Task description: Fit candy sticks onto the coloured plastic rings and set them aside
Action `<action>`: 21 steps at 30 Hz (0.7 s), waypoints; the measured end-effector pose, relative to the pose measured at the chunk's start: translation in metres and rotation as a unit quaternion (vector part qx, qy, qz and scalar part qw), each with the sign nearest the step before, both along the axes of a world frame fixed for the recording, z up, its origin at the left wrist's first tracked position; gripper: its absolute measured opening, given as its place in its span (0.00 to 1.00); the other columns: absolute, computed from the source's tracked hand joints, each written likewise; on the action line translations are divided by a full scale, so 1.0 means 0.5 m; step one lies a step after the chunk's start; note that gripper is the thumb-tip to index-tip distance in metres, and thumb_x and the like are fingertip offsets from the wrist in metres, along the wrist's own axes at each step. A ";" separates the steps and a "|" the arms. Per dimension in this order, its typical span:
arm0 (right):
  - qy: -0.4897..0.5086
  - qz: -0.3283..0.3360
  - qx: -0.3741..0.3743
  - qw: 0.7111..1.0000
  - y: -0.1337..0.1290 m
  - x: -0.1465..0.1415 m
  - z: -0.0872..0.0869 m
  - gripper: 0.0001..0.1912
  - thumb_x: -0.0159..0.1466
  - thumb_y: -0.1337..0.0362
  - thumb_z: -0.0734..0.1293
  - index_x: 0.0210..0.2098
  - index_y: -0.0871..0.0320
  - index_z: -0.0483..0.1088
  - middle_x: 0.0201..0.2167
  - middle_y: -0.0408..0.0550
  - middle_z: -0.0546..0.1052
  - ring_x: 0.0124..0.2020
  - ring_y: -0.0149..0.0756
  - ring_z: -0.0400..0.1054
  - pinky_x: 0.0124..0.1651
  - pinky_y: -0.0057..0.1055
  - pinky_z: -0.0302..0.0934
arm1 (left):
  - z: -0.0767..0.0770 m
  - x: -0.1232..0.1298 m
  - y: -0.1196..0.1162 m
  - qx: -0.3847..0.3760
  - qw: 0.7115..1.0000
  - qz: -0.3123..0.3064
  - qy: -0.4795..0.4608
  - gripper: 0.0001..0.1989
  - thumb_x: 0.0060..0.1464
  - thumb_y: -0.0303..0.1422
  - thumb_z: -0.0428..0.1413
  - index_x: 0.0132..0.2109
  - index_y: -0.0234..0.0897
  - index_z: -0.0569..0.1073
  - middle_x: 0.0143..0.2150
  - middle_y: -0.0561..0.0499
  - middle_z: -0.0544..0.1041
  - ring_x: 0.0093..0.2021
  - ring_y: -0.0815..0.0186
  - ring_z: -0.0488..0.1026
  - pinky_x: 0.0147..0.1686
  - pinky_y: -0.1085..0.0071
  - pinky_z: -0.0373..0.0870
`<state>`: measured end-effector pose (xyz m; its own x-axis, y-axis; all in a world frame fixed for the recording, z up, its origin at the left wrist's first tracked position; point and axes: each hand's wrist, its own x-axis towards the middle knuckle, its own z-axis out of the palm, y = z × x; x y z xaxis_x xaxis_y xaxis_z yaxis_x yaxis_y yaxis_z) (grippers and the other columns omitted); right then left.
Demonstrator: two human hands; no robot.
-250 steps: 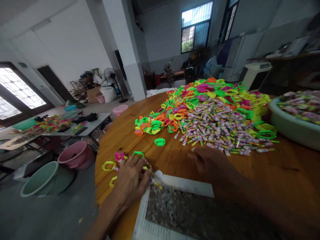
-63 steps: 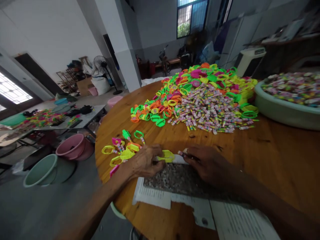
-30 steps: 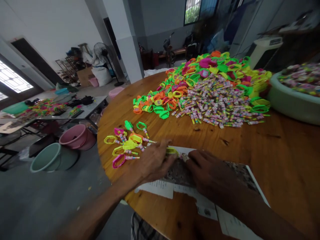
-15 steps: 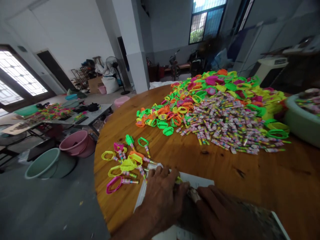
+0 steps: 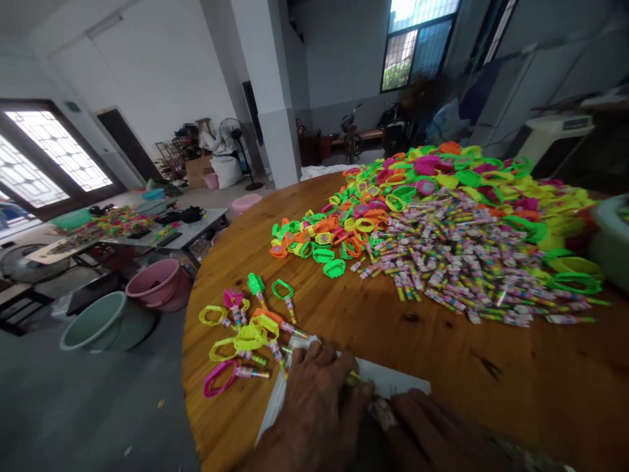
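Observation:
My left hand (image 5: 319, 393) is over a white sheet (image 5: 393, 375) near the table's front edge, fingers bent and pressed together. A small yellow piece (image 5: 352, 378) shows between its index finger and thumb; most of it is hidden. My right hand (image 5: 427, 423) is close on the right, closed and in shadow, with a whitish wrapped bit (image 5: 383, 413) at its thumb side. What the fingers hold is hidden. Left of the sheet lie several toy watch bands with candy tubes attached, among them a pink band (image 5: 219, 379), a yellow band (image 5: 250, 335) and a green band (image 5: 282, 289).
On the round wooden table (image 5: 344, 308), a big heap of coloured watch bands (image 5: 427, 167) and a pile of candy tubes (image 5: 462, 255) lie beyond my hands. A pale green tub (image 5: 612, 242) stands at right. Green (image 5: 105, 324) and pink (image 5: 162, 285) buckets are on the floor.
The camera view has shifted slightly, so the heap and the tub appear further right. Both hands stay together over the sheet, with little visible movement.

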<state>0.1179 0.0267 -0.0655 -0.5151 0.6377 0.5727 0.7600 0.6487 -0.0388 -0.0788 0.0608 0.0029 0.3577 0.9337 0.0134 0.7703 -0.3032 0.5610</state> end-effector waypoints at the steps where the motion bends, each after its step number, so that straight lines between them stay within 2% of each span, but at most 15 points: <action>1: 0.008 -0.006 -0.002 1.000 -0.001 -0.007 0.002 0.11 0.60 0.74 0.61 0.34 0.52 0.69 0.34 0.48 0.75 0.33 0.40 0.67 0.35 0.36 0.62 | 0.000 0.001 -0.001 0.002 1.000 -0.003 -0.002 0.08 0.60 0.41 0.52 0.37 0.45 0.71 0.42 0.47 0.76 0.46 0.52 0.68 0.46 0.51 0.63; 3: 0.039 -0.005 0.003 0.999 -0.004 -0.018 0.011 0.08 0.59 0.73 0.61 0.30 0.53 0.67 0.31 0.47 0.74 0.31 0.39 0.65 0.34 0.35 0.60 | -0.001 0.000 -0.004 0.009 1.000 -0.007 -0.006 0.09 0.61 0.41 0.50 0.38 0.44 0.71 0.42 0.47 0.75 0.45 0.52 0.68 0.45 0.52 0.63; 5: 0.075 0.026 -0.025 0.997 -0.003 -0.020 0.034 0.05 0.59 0.69 0.62 0.28 0.54 0.66 0.29 0.47 0.72 0.29 0.38 0.64 0.31 0.34 0.58 | -0.001 -0.004 -0.003 0.018 1.000 -0.016 -0.010 0.09 0.62 0.41 0.49 0.39 0.43 0.71 0.41 0.46 0.75 0.44 0.54 0.68 0.44 0.54 0.64; 8: 0.090 0.033 -0.157 0.983 0.029 0.000 0.091 0.09 0.66 0.65 0.59 0.31 0.55 0.68 0.30 0.47 0.73 0.30 0.35 0.66 0.32 0.31 0.57 | 0.006 -0.023 0.015 0.039 0.999 -0.029 0.003 0.11 0.65 0.38 0.46 0.37 0.41 0.69 0.39 0.46 0.74 0.42 0.56 0.69 0.43 0.57 0.65; 9: 0.077 0.002 -0.205 0.976 0.050 0.012 0.110 0.11 0.68 0.65 0.57 0.32 0.56 0.68 0.30 0.46 0.73 0.31 0.34 0.67 0.33 0.30 0.57 | 0.012 -0.032 0.025 0.055 0.998 -0.029 0.018 0.12 0.65 0.38 0.44 0.37 0.40 0.68 0.39 0.45 0.73 0.42 0.57 0.69 0.44 0.58 0.65; 11: 0.021 -0.058 -0.214 0.975 0.109 0.037 0.136 0.14 0.70 0.64 0.55 0.33 0.57 0.69 0.31 0.49 0.74 0.33 0.36 0.69 0.35 0.32 0.58 | 0.028 -0.053 0.050 0.094 0.994 -0.018 0.058 0.14 0.67 0.37 0.41 0.37 0.39 0.68 0.39 0.44 0.73 0.43 0.57 0.69 0.46 0.58 0.65; 12: -0.025 -0.112 -0.209 0.971 0.142 0.048 0.141 0.15 0.71 0.62 0.55 0.34 0.58 0.69 0.34 0.50 0.75 0.36 0.39 0.70 0.37 0.33 0.58 | 0.037 -0.064 0.062 0.110 0.991 -0.011 0.078 0.15 0.67 0.37 0.40 0.38 0.38 0.68 0.40 0.44 0.73 0.43 0.57 0.69 0.47 0.58 0.65; 14: -0.117 -0.203 -0.185 0.954 0.203 0.058 0.136 0.16 0.71 0.60 0.55 0.36 0.59 0.71 0.36 0.54 0.75 0.37 0.44 0.71 0.35 0.35 0.57 | 0.053 -0.083 0.083 0.118 0.987 -0.001 0.105 0.16 0.68 0.37 0.39 0.38 0.37 0.68 0.39 0.44 0.73 0.43 0.58 0.69 0.48 0.59 0.65; 16: -0.149 -0.243 -0.169 0.943 0.246 0.060 0.119 0.17 0.70 0.58 0.55 0.38 0.61 0.71 0.38 0.59 0.74 0.36 0.48 0.72 0.32 0.36 0.56 | 0.065 -0.100 0.096 0.110 0.987 0.003 0.120 0.17 0.68 0.37 0.40 0.37 0.36 0.69 0.38 0.44 0.73 0.42 0.58 0.69 0.46 0.61 0.65; 18: -0.161 -0.260 -0.157 0.939 0.267 0.060 0.103 0.19 0.71 0.59 0.54 0.40 0.64 0.72 0.39 0.63 0.74 0.35 0.51 0.72 0.30 0.36 0.55 | 0.075 -0.117 0.103 0.111 0.986 0.001 0.123 0.17 0.68 0.37 0.40 0.38 0.36 0.70 0.38 0.45 0.74 0.42 0.59 0.70 0.46 0.62 0.64; 21: -0.186 -0.281 -0.147 0.930 0.270 0.070 0.090 0.17 0.69 0.65 0.54 0.41 0.64 0.72 0.39 0.61 0.74 0.33 0.50 0.73 0.28 0.34 0.54 | 0.090 -0.156 0.117 0.134 0.984 0.028 0.118 0.18 0.68 0.40 0.41 0.38 0.37 0.72 0.37 0.46 0.75 0.41 0.60 0.70 0.43 0.65 0.64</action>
